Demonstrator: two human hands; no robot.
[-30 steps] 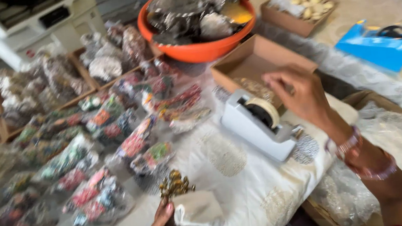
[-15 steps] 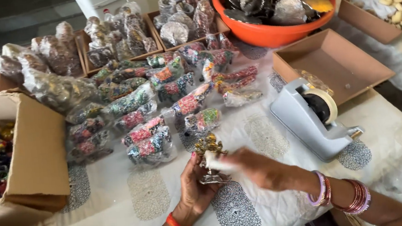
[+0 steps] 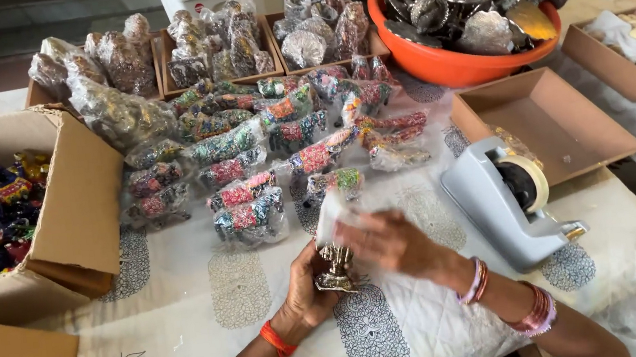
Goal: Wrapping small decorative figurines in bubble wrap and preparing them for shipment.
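Left hand (image 3: 310, 286) is closed around a small brass figurine (image 3: 335, 267), held upright just above the quilted tabletop (image 3: 192, 325) near its front edge. Right hand (image 3: 388, 242) is blurred; its fingers appear pinched on a clear plastic wrapper (image 3: 335, 210) over the figurine's top. A grey tape dispenser (image 3: 505, 202) stands near the right hand. Wrapped painted figures (image 3: 250, 209) lie in rows beyond the hands. An open cardboard box (image 3: 76, 204) sits to the left; an orange tub (image 3: 463, 65) of foil-wrapped pieces sits at the far right.
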